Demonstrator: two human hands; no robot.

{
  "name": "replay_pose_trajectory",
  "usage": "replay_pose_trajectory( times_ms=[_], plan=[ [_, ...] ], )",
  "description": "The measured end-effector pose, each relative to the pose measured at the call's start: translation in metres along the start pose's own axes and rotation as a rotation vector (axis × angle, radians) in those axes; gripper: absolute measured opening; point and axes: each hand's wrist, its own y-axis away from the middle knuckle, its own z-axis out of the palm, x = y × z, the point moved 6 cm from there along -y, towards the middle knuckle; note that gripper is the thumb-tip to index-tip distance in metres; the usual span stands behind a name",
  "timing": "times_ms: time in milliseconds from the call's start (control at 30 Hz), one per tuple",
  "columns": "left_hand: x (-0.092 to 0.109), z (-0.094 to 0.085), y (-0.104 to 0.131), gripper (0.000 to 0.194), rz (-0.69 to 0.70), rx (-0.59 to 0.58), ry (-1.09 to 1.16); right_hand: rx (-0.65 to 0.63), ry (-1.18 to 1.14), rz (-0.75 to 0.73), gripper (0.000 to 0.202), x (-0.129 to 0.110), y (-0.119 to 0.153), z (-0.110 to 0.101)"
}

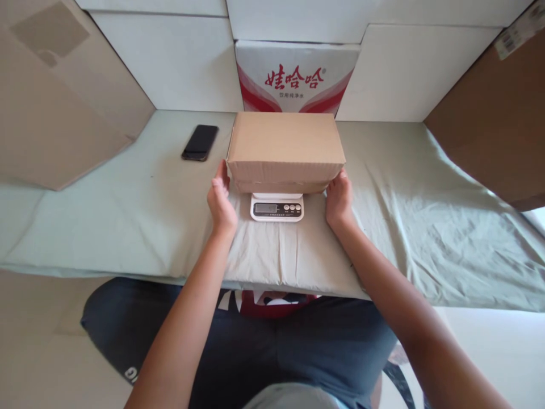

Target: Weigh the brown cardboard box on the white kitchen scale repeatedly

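Note:
A closed brown cardboard box (285,139) sits on or just above a small white digital kitchen scale (277,215); I cannot tell whether it rests its full weight there. The box hides the weighing plate, while the display and several buttons face me. My left hand (222,199) grips the box at its left side, near the front corner, thumb up. At the opposite lower corner, my right hand (339,196) holds the right side, its fingertips partly hidden behind the cardboard. The scale's display shows no digits that I can read.
A black smartphone (200,142) lies left of the box on the pale green cloth (128,216). Large cartons stand at the left (63,102) and right (494,113). Behind, white boxes (170,62) and a red-and-white printed carton (293,74) form a wall.

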Motion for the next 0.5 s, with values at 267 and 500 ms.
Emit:
replay_pose_trajectory(
  times_ms=[267,500],
  plan=[
    [0.003,0.002,0.002,0.104,-0.021,-0.008,-0.002,-0.091,0.048,-0.081,0.077,-0.02,0.013,0.013],
    [0.007,0.003,0.004,0.102,-0.009,-0.018,-0.004,-0.093,0.057,-0.057,0.071,-0.033,0.019,0.02]
  ],
)
